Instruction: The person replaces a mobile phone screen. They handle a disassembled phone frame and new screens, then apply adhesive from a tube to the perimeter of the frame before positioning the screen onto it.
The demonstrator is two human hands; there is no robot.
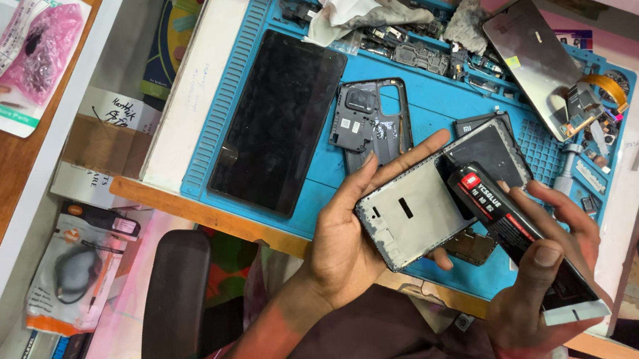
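Observation:
My left hand (345, 235) holds a grey phone frame (418, 211) from below, fingers wrapped around its upper edge. My right hand (544, 272) grips a black glue tube with a red label (505, 218), its tip resting at the frame's right edge. Both hover over the front edge of a blue work mat (428, 107). On the mat behind the frame lie a dark tablet screen (276, 122) and a grey phone back cover with a camera cutout (372, 120).
A phone display panel with an orange flex cable (536, 64) lies at the mat's right. Small parts, cloth and tissue (360, 2) crowd the mat's far edge. Packets and boxes (69, 270) sit on a shelf at left. A dark chair arm (174, 313) is below.

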